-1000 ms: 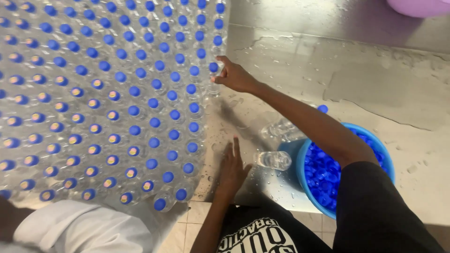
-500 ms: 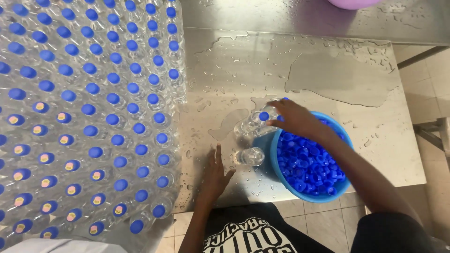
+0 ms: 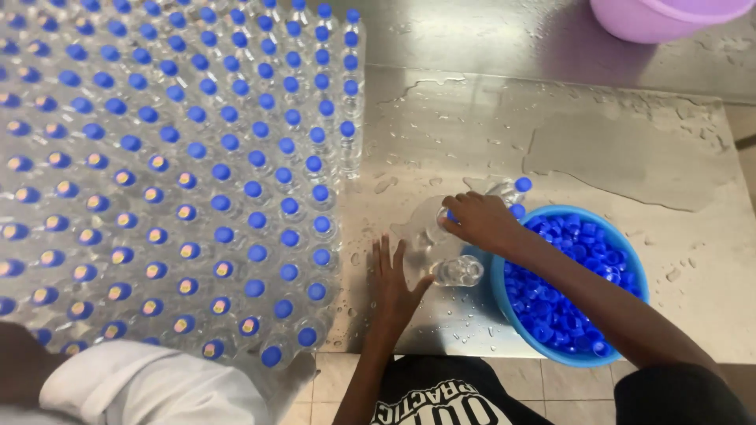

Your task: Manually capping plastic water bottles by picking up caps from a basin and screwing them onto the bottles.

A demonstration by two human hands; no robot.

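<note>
**Right hand moved from bottle array to loose bottles by the cap bowl**

A small cluster of clear plastic bottles (image 3: 441,236) stood on the wet steel table (image 3: 614,149), just beside the blue bowl of caps (image 3: 579,283). The right hand (image 3: 480,222), which a second earlier reached to the edge of the capped bottle array (image 3: 173,173), now sat atop one loose bottle, fingers curled around its neck. The left hand (image 3: 394,279) stayed flat, fingers spread, touching the table beside an uncapped bottle (image 3: 459,271). A lilac basin (image 3: 661,17) stood well apart.
</note>
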